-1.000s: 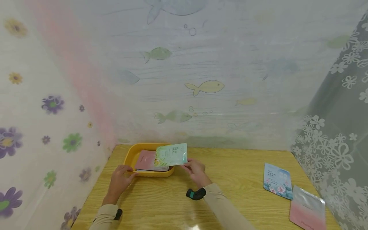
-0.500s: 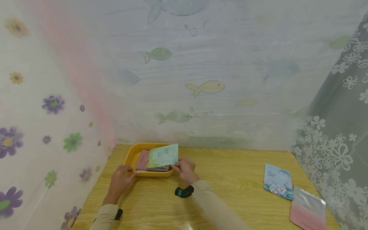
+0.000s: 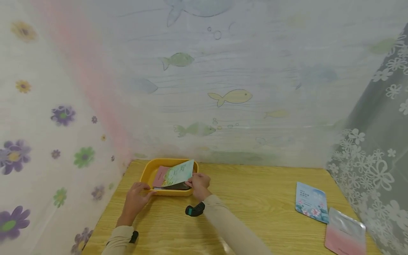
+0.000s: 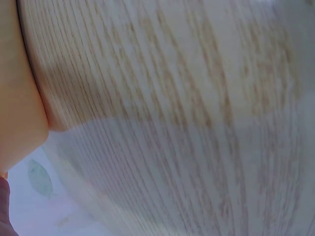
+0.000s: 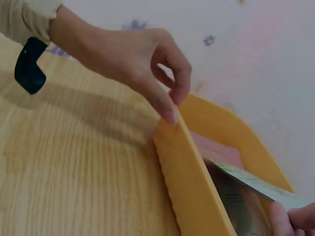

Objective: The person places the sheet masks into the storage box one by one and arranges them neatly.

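Observation:
A yellow tray [image 3: 173, 193] stands at the table's back left. My left hand [image 3: 135, 199] pinches its front rim near the left corner, thumb outside the wall in the right wrist view. My right hand [image 3: 200, 185] pinches a pale green face mask packet [image 3: 179, 173] by its right edge. That packet slants inside the tray, its right side raised and its lower left corner down on the other packets. Under it are a pink packet [image 5: 216, 150] and a dark packet [image 5: 241, 206], both partly hidden. In the left wrist view, the tray's outer wall [image 4: 19, 83] fills the left edge.
On the right of the wooden table [image 3: 248, 202] lie a blue flowered packet [image 3: 311, 202] and a silver-and-pink packet [image 3: 345, 232], their edges meeting. A fish-patterned curtain [image 3: 236, 117] hangs along the back edge, and a flowered one [image 3: 73, 177] on the left.
My right hand has moved left with the green packet, bringing it from over the tray's right edge to inside the tray, now more tilted. My left hand has stayed on the rim.

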`<move>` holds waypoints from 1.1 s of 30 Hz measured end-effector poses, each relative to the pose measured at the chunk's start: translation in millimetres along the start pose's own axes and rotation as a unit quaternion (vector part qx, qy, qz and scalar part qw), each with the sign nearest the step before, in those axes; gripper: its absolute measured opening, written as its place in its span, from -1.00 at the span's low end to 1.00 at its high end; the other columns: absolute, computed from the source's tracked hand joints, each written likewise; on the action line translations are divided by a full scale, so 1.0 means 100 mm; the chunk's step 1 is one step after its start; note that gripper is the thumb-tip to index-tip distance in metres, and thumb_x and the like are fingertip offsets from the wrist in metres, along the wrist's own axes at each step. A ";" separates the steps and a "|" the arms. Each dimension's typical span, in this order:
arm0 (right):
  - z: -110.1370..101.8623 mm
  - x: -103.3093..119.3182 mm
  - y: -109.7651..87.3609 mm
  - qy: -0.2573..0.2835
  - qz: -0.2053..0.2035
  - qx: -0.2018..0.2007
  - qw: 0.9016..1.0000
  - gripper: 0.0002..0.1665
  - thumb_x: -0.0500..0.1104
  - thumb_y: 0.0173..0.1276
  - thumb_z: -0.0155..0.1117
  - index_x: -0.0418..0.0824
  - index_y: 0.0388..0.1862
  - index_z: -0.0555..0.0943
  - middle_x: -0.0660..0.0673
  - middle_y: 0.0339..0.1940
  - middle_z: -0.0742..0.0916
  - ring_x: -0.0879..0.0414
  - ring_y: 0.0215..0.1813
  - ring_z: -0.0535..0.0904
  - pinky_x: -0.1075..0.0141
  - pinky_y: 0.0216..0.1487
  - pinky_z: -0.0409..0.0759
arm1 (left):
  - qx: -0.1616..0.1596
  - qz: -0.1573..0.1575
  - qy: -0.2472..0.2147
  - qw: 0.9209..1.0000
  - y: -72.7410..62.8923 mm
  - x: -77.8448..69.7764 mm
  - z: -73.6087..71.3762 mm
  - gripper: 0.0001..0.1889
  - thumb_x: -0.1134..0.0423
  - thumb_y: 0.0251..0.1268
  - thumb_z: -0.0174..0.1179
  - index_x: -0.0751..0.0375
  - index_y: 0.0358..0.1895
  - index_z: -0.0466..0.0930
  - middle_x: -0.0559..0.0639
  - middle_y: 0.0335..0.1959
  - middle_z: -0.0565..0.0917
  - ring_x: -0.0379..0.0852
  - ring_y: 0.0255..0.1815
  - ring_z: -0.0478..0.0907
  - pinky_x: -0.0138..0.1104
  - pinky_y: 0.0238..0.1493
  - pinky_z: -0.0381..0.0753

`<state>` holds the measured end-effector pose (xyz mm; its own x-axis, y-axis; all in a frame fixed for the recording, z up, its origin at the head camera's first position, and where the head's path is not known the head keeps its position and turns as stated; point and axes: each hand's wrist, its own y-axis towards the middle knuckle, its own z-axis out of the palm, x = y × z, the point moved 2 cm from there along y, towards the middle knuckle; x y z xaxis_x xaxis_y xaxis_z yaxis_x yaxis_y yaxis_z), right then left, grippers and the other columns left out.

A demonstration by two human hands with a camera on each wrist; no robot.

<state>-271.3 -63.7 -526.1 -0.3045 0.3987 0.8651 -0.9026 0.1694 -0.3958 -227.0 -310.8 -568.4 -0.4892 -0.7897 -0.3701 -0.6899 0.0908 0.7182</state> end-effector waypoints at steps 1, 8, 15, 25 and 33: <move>0.02 0.00 0.00 -0.007 -0.006 -0.001 1.000 -0.66 -0.61 0.07 0.16 -0.51 -0.11 0.56 -0.41 -0.15 0.56 -0.16 -0.31 0.68 0.21 -0.31 0.67 | 0.000 0.002 0.000 1.000 0.00 0.00 0.00 -0.69 0.39 -0.35 0.59 0.27 -0.49 0.61 0.02 -0.46 0.55 -0.05 -0.35 0.49 -0.30 -0.30 0.45; 0.11 -0.01 -0.02 -0.062 -0.024 -0.004 0.998 -0.65 -0.59 0.07 0.20 -0.52 -0.10 0.54 -0.35 -0.22 0.60 -0.03 -0.47 0.69 0.26 -0.39 0.66 | -0.004 0.017 -0.009 1.000 -0.01 0.03 0.00 -0.69 0.39 -0.36 0.58 0.27 -0.48 0.61 0.03 -0.46 0.56 -0.03 -0.37 0.49 -0.27 -0.32 0.46; 0.16 0.01 -0.05 -0.123 -0.024 0.008 0.992 -0.61 -0.60 0.02 0.21 -0.52 -0.09 0.56 -0.37 -0.08 0.62 0.02 -0.49 0.67 0.25 -0.41 0.66 | -0.001 0.021 -0.030 0.999 -0.01 0.05 0.00 -0.69 0.39 -0.34 0.57 0.25 -0.47 0.61 0.01 -0.46 0.56 -0.04 -0.36 0.47 -0.30 -0.29 0.44; 0.17 -0.01 -0.06 -0.170 -0.042 0.010 0.985 -0.66 -0.61 -0.03 0.22 -0.50 -0.20 0.55 -0.34 -0.28 0.61 -0.03 -0.48 0.67 0.21 -0.44 0.65 | -0.016 0.033 -0.015 0.999 0.00 0.05 0.00 -0.67 0.40 -0.40 0.59 0.24 -0.49 0.61 0.00 -0.47 0.56 -0.05 -0.38 0.49 -0.32 -0.33 0.47; 0.17 0.03 -0.09 -0.206 -0.037 0.029 0.978 -0.87 -0.48 0.07 0.28 -0.32 -0.54 0.55 -0.20 -0.47 0.66 -0.07 -0.50 0.68 0.21 -0.47 0.65 | -0.011 0.019 -0.012 1.000 0.01 0.05 0.02 -0.68 0.39 -0.37 0.59 0.26 -0.49 0.61 0.01 -0.47 0.56 -0.05 -0.38 0.48 -0.36 -0.30 0.43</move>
<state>-269.1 -79.5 -515.1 -0.3239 -0.0107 0.9460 -0.9387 0.1283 -0.3200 -231.2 -313.9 -571.3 -0.5274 -0.7713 -0.3562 -0.6585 0.1062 0.7451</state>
